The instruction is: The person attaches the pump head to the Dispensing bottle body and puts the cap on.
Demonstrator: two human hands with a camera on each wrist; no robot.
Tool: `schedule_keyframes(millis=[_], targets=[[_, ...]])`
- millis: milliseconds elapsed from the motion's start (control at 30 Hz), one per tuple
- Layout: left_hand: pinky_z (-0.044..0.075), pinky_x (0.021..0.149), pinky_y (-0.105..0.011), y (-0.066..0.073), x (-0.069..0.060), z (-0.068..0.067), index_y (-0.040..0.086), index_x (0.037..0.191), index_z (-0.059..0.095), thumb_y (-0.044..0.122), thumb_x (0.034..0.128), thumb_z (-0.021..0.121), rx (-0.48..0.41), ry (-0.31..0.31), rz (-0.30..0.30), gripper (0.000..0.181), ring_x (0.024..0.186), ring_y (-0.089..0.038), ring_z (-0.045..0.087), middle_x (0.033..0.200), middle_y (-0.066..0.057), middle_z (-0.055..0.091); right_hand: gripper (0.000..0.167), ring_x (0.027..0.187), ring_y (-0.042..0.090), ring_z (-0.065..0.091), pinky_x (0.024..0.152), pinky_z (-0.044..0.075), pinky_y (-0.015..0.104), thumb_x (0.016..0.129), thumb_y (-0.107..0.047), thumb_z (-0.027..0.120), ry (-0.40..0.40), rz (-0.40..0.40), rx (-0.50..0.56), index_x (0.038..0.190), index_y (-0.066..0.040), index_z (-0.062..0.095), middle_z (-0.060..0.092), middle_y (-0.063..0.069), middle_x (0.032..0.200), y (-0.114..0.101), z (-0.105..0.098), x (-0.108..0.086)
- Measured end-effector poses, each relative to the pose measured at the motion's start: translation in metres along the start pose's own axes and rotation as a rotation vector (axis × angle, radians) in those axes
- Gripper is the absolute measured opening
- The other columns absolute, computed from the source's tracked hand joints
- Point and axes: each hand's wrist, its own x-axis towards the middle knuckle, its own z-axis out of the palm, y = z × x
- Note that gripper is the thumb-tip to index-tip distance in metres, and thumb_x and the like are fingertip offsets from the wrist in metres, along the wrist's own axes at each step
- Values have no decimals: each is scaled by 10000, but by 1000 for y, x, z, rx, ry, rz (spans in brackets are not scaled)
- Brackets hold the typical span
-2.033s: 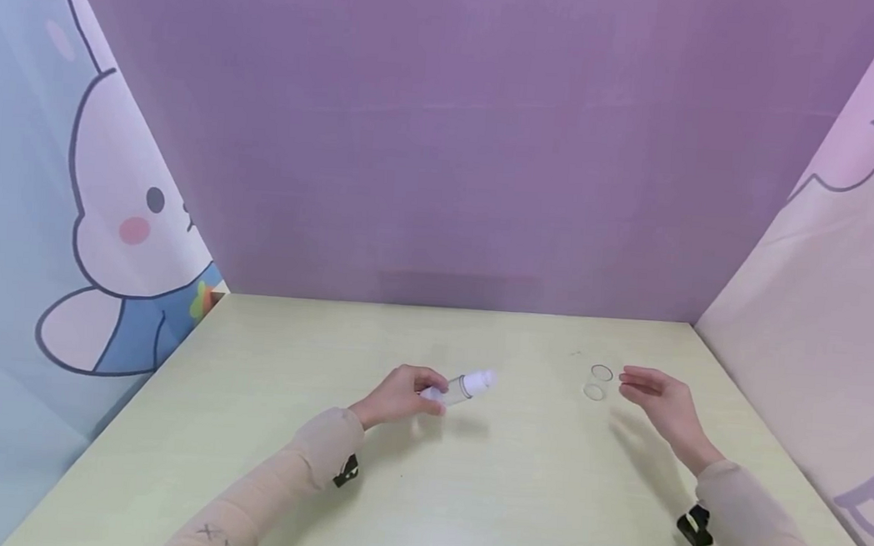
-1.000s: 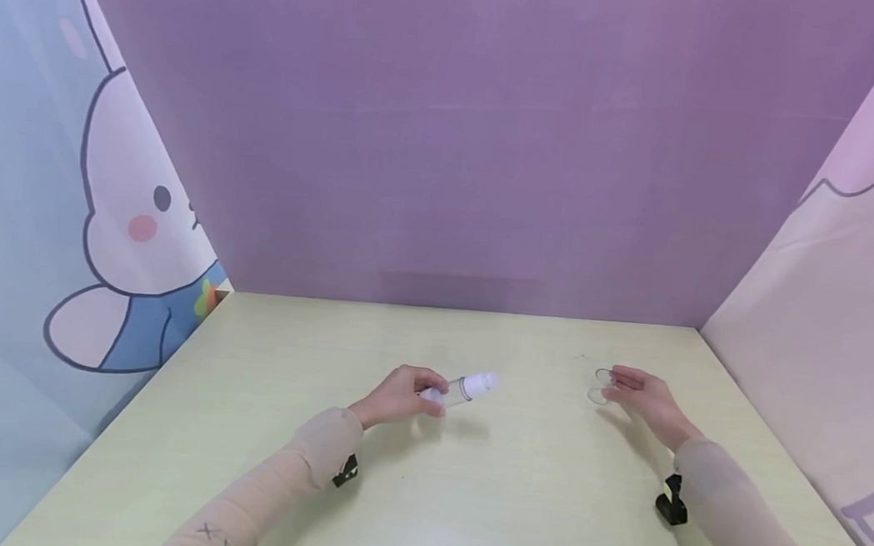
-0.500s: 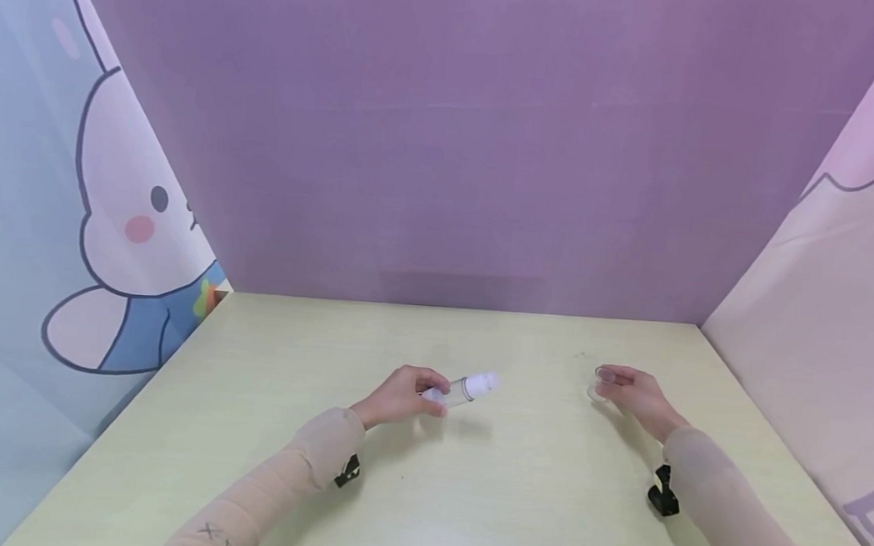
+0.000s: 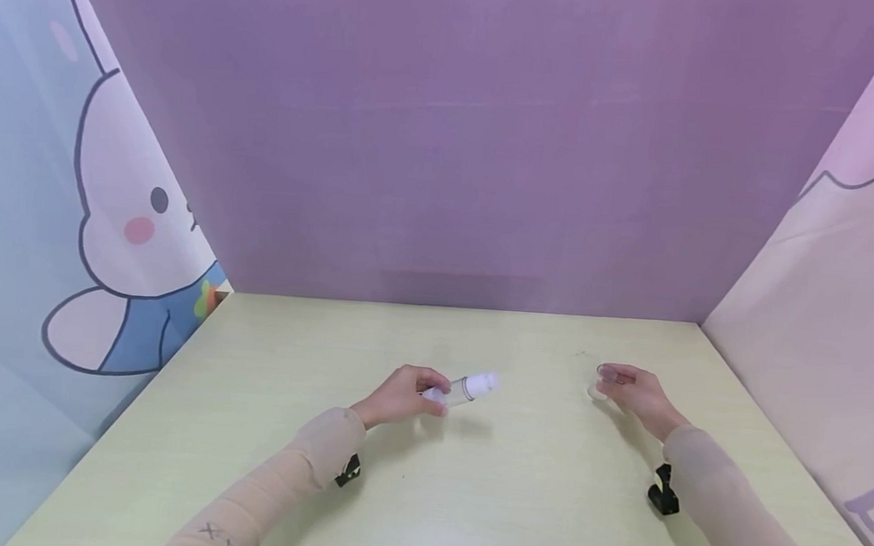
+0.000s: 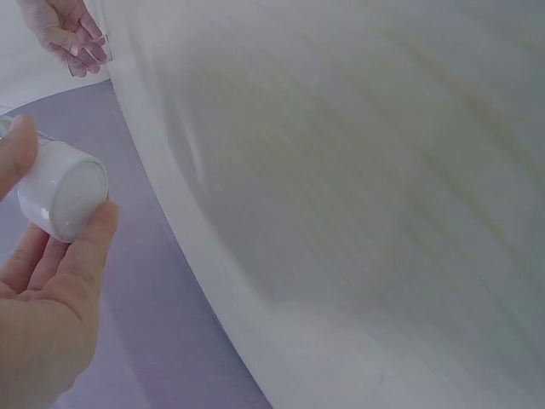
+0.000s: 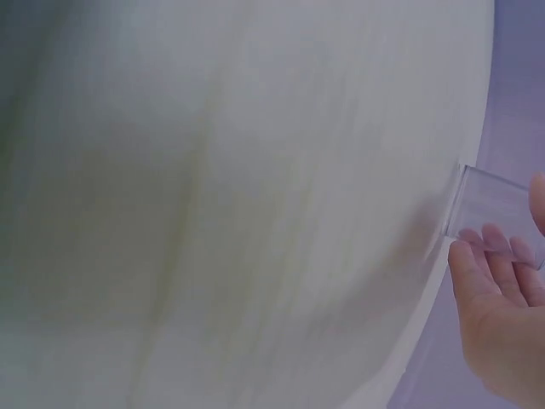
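My left hand (image 4: 399, 394) grips a small clear bottle (image 4: 479, 384) by its lower end, tilted above the table. Its white top with a narrower tip points right. In the left wrist view the bottle's white round base (image 5: 64, 187) shows between thumb and fingers. Farther right, my right hand (image 4: 640, 396) holds a clear hollow cylinder (image 4: 597, 391), like a cup or cap, standing on the table. The right wrist view shows the fingers behind the see-through wall of the cylinder (image 6: 494, 200), one end against the tabletop. Part of its side is covered by the hand.
The pale wooden table (image 4: 484, 493) ends at a purple panel (image 4: 475, 142) behind. A blue cloth with a cartoon rabbit (image 4: 141, 196) hangs on the left, a pale pink cloth (image 4: 840, 314) on the right. A black wrist device (image 4: 664, 491) sits under the right sleeve.
The right hand has moved left to the clear cylinder and closed its fingers on it. Its hold looks steady over the last half second. The left hand and bottle stay put.
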Motion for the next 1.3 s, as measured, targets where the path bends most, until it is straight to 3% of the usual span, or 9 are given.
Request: schedule_keyframes(millis=[100,233,333,467,600,733,900,1300], targets=[[471,878,-375,-1,0,0,44,1050,650,137,738,752,-1,1,5,342,1100,-269,568,1166,-110,613,564,1221,357,424,926,436,272,915,-224,555,12,-3,-2,1369,35,343,409,258,1362,-1,-2,-2],[475,868,-364,-1,-1,0,56,1048,653,141,738,752,-2,0,8,337,1090,-261,574,1163,-111,614,586,1244,357,407,982,400,370,914,-278,556,34,6,3,1386,-5,340,402,227,1384,-5,-4,-3],[472,870,-371,-1,-2,0,49,1055,650,141,741,749,-5,1,7,341,1084,-256,574,1163,-109,614,632,1252,311,417,984,400,331,908,-344,555,45,0,11,1395,-11,329,383,217,1402,-10,-5,-4],[469,876,-380,0,-3,0,29,1060,645,138,741,747,-3,0,14,352,1084,-262,574,1162,-113,614,666,1098,38,533,893,434,169,892,-361,576,68,0,76,1399,-10,323,371,208,1412,-16,-3,-7],[467,878,-380,2,-3,0,37,1051,647,139,742,747,-6,0,13,340,1088,-260,572,1163,-109,614,662,929,-155,516,834,430,100,882,-327,601,84,-7,149,1395,-9,331,392,176,1404,-21,1,-9],[461,885,-389,3,-4,0,68,1038,654,139,750,742,-25,2,0,310,1090,-252,568,1169,-102,614,670,928,-146,533,831,435,103,866,-316,625,92,-27,194,1387,0,344,498,56,1344,-27,6,-12],[454,889,-405,2,-3,1,79,1028,657,140,744,749,-33,4,-10,304,1085,-257,568,1169,-107,614,675,930,-122,554,829,440,109,858,-315,635,84,-32,230,1385,-2,351,589,-159,1148,-35,11,-15],[465,874,-364,1,-2,0,87,1025,652,155,736,753,-33,-3,-22,314,1067,-234,582,1151,-90,622,657,964,-91,559,837,440,119,832,-349,658,72,-53,202,1362,-53,408,599,-53,1210,-58,27,-22]])
